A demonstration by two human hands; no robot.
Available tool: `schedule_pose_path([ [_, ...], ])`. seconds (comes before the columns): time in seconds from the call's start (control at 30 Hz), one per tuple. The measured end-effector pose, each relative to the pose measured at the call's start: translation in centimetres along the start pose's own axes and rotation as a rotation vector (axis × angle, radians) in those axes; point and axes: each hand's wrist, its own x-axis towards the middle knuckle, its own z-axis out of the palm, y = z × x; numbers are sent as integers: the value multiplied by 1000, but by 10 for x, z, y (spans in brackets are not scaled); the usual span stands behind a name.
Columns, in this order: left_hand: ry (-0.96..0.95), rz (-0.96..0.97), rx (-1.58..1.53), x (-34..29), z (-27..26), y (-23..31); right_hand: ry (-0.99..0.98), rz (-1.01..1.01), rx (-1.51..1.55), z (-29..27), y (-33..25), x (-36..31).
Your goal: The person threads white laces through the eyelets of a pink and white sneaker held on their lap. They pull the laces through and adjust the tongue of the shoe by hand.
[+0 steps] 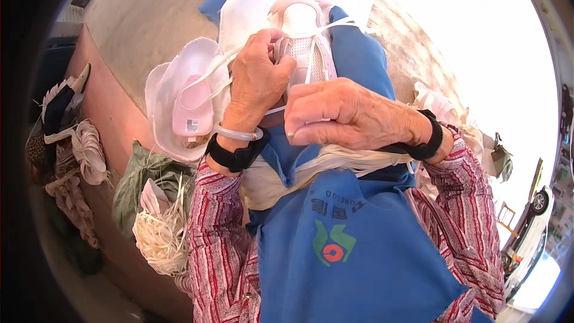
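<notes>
A pale pink and white shoe upper (314, 57) lies toe away from me over my blue-clad lap. White shoelace (310, 67) runs through it, with loose ends trailing to both sides. My left hand (260, 78) grips the upper's left edge near the eyelets, thumb and fingers closed on it. Nearer to me, my right hand (341, 113) is closed in a pinch on the lace; the curled fingers hide most of the held part. A thick hank of cream laces (341, 158) stretches across my lap below both hands.
Left of the upper, a white scalloped tray-like piece (160, 93) holds a pink insole-shaped part (192, 113). A tangled bundle of cream laces (158, 236) lies beside a green bag (140, 179). More pale shoe parts (439, 104) are at the right. Far right stands a white car (535, 239).
</notes>
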Motion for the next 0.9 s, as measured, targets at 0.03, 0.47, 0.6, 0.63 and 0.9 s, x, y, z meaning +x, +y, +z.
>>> schedule_pose_path([
  [0.03, 6, 39, 74, 4, 0, -1, -2, 4, -3, 2, 0, 0],
  [0.47, -127, -23, -5, 16, -14, -1, 574, 404, -954, 10, 65, 25],
  [0.6, -215, -79, -52, 22, -20, 4, 582, 365, -1082, 12, 74, 30],
  [0.63, -215, -80, -53, 23, -19, 2, 581, 366, -1082, 12, 76, 32],
  [0.9, -96, -61, -58, 13, -13, 7, 489, 298, -1034, -2, 74, 29],
])
